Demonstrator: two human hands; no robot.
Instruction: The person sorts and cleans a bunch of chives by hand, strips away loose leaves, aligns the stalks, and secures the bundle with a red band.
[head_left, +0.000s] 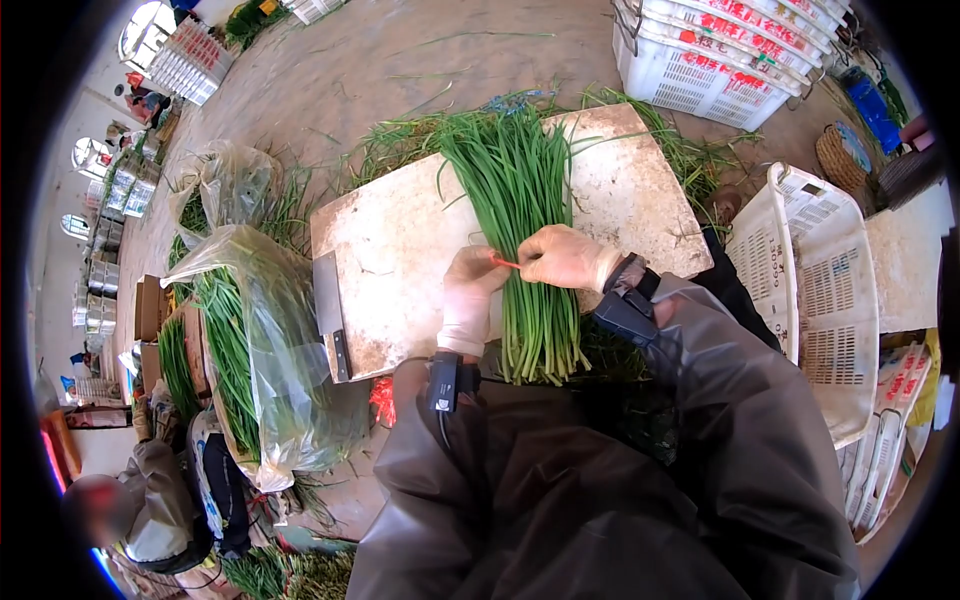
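Note:
A thick bunch of Chinese chives (515, 185) lies across a pale, stained board (620, 160), its cut stem ends towards me. Over the lower part of the bunch, a thin red tie (507, 263) is stretched between my two gloved hands. My left hand (468, 295) pinches one end of the tie at the bunch's left side. Resting on the stems, my right hand (565, 258) has its fingers closed on the other end. Whether the tie passes underneath the chives is hidden. A cleaver (331, 312) lies on the board's left edge.
Left of the board stands a clear plastic bag (290, 340) of greens. A white plastic crate (835, 290) is on the right, with stacked white crates (700, 75) at the back right. Loose leaves (400, 150) litter the floor behind the board. Another person (160, 500) sits at lower left.

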